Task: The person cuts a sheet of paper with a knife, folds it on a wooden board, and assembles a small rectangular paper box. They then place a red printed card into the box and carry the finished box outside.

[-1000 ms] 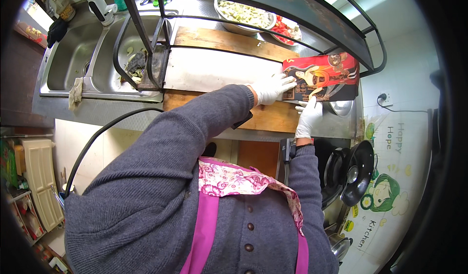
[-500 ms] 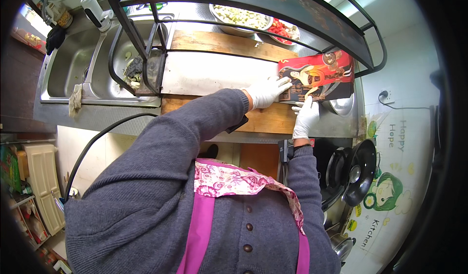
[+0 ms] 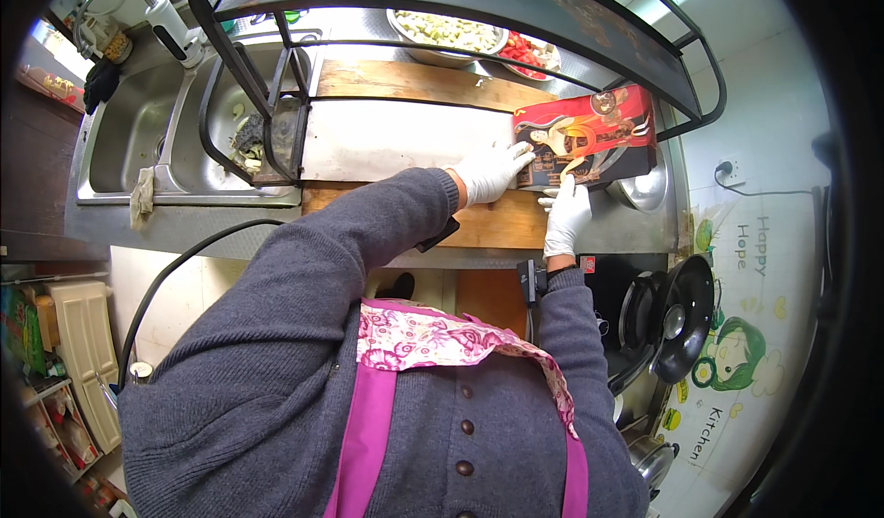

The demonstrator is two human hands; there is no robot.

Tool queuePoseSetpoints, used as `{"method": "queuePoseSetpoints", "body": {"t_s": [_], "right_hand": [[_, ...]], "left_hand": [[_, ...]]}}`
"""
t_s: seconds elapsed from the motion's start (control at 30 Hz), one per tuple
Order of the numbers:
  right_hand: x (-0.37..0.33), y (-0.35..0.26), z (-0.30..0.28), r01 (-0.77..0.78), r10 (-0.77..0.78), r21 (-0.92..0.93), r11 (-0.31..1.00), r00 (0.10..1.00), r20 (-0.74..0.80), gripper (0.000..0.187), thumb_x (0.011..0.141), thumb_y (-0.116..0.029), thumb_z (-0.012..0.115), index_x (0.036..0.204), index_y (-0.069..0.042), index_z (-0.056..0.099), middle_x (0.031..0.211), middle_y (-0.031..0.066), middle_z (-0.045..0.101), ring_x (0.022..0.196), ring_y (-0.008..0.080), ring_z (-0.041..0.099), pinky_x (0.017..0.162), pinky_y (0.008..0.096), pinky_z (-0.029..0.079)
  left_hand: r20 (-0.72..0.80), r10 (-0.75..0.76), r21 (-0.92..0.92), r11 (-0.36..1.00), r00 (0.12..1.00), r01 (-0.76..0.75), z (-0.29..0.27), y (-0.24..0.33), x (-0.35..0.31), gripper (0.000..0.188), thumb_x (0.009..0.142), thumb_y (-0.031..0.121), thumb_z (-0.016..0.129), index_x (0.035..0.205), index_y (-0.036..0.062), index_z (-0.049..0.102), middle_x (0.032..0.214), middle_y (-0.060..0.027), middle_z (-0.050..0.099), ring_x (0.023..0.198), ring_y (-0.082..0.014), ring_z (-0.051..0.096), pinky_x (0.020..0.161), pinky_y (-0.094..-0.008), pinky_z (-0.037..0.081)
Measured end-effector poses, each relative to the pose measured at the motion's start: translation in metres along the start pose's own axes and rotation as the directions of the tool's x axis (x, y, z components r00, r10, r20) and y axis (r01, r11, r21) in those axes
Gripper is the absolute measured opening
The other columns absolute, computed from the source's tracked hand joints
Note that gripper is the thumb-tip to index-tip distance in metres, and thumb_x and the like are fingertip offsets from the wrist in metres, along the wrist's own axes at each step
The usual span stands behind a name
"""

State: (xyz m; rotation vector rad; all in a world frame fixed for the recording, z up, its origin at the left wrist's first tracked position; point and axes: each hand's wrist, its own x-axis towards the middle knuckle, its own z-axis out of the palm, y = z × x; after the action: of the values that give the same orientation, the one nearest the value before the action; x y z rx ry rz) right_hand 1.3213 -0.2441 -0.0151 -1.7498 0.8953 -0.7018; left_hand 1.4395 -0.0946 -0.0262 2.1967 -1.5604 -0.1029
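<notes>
- One gloved left hand (image 3: 488,174) is touching the red-and-black package (image 3: 594,133) at its left edge; grip unclear.
- Right hand (image 3: 567,220) is touching the near edge; cannot tell whether clamped.

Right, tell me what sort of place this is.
A kitchen, perhaps a home one: there is a double-basin stainless steel sink, a round black pan, and a heap of chopped pale-green pieces.

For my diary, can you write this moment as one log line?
white-gloved left hand: touching red-and-black rectangular package, left edge | white-gloved right hand: touching package, near edge
</notes>
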Motion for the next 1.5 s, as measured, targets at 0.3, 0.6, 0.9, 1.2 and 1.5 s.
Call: {"method": "queuePoseSetpoints", "body": {"t_s": [0.3, 0.6, 0.9, 1.2, 1.5], "right_hand": [[-0.001, 0.001, 0.001, -0.082, 0.080, 0.049, 0.995, 0.996, 0.042, 0.035, 0.101, -0.030, 0.055, 0.094, 0.003, 0.060, 0.074, 0.0138, 0.069, 0.049, 0.0175, 0.062, 0.044, 0.0293, 0.048], [-0.034, -0.009, -0.010, 0.594, -0.621, -0.437, 0.675, 0.777, 0.096, 0.013, 0.092, -0.019, 0.068, 0.097, -0.007, 0.070, 0.086, 0.0084, 0.071, 0.071, 0.0218, 0.069, 0.066, 0.0343, 0.054], [-0.025, -0.002, -0.005, 0.666, -0.541, -0.353, 0.657, 0.743, 0.394, 0.034, 0.085, 0.001, 0.054, 0.115, -0.009, 0.068, 0.114, 0.0113, 0.068, 0.108, 0.0289, 0.064, 0.096, 0.0368, 0.050], [-0.013, 0.008, -0.009, 0.768, -0.540, -0.364, 0.527, 0.633, 0.554, 0.043, 0.081, 0.003, 0.052, 0.119, -0.011, 0.068, 0.114, 0.0109, 0.068, 0.108, 0.0287, 0.063, 0.098, 0.0372, 0.049], [-0.009, 0.015, -0.007, 0.792, -0.511, -0.399, 0.462, 0.606, 0.609, 0.043, 0.082, -0.001, 0.051, 0.120, -0.014, 0.067, 0.109, 0.0101, 0.066, 0.101, 0.0294, 0.062, 0.091, 0.0386, 0.051]], "left_hand": [[0.051, -0.021, 0.011, 1.000, 0.998, 0.021, 0.003, 0.000, 0.001, 0.096, 0.059, 0.012, 0.086, 0.144, 0.0044, 0.042, 0.150, -0.0156, 0.042, 0.138, -0.0348, 0.039, 0.115, -0.0461, 0.032], [0.098, 0.017, 0.094, 0.995, 0.995, -0.026, 0.001, -0.008, 0.001, 0.090, 0.069, 0.023, 0.085, 0.146, 0.0064, 0.041, 0.149, -0.0139, 0.043, 0.135, -0.0327, 0.043, 0.112, -0.0458, 0.034], [0.106, 0.042, 0.110, 0.992, 0.994, -0.053, -0.003, -0.011, 0.003, 0.088, 0.072, 0.022, 0.082, 0.147, 0.0082, 0.038, 0.150, -0.0133, 0.042, 0.138, -0.0320, 0.041, 0.115, -0.0478, 0.034], [0.110, 0.076, 0.207, 0.974, 0.991, -0.098, 0.002, -0.013, 0.004, 0.064, 0.086, 0.009, 0.060, 0.147, 0.0090, 0.039, 0.148, -0.0127, 0.042, 0.136, -0.0325, 0.043, 0.113, -0.0471, 0.036], [0.167, 0.061, 0.256, 0.961, 0.984, -0.103, 0.002, -0.012, 0.005, 0.065, 0.087, 0.020, 0.064, 0.146, 0.0077, 0.040, 0.148, -0.0125, 0.042, 0.134, -0.0321, 0.044, 0.112, -0.0457, 0.037]]}}
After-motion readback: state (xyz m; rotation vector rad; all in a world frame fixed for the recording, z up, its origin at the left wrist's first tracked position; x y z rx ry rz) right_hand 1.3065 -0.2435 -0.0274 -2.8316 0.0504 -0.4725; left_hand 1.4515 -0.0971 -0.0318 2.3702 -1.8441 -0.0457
